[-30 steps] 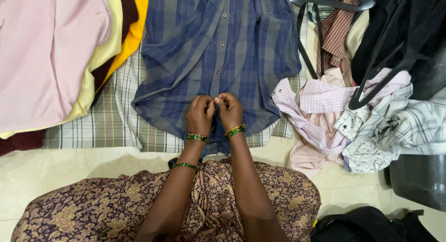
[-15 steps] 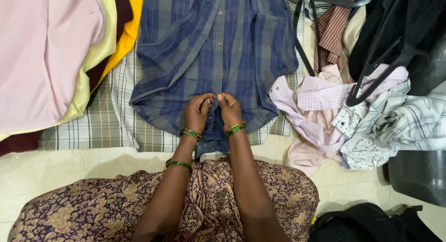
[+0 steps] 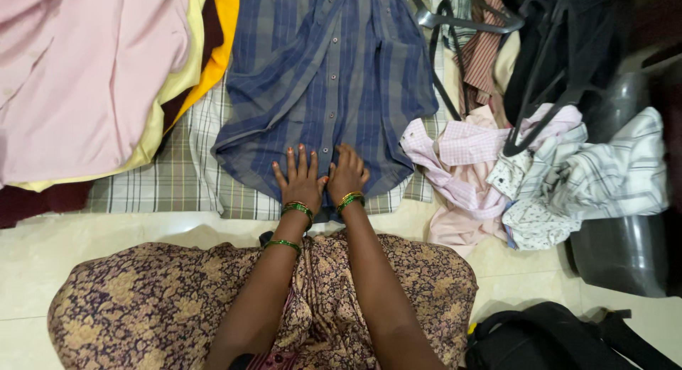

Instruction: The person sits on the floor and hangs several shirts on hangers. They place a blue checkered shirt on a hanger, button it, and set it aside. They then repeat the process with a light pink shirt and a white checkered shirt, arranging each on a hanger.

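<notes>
Blue plaid shirt point(image 3: 330, 79), spread flat on checked cloth point(image 3: 170, 178); left hand point(image 3: 298, 177) open, palm pressed on hem beside button placket; right hand point(image 3: 347, 175) loosely curled, pressing alongside, grasping nothing. Pink garment point(image 3: 78, 79) left; crumpled shirts point(image 3: 540, 178), hangers point(image 3: 462, 22) right.

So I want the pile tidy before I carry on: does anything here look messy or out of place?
Yes. Right of the blue plaid shirt, which lies flat under both hands, crumpled shirts sit in a heap, spilling onto the tile floor, with black hangers tangled on top.
</notes>
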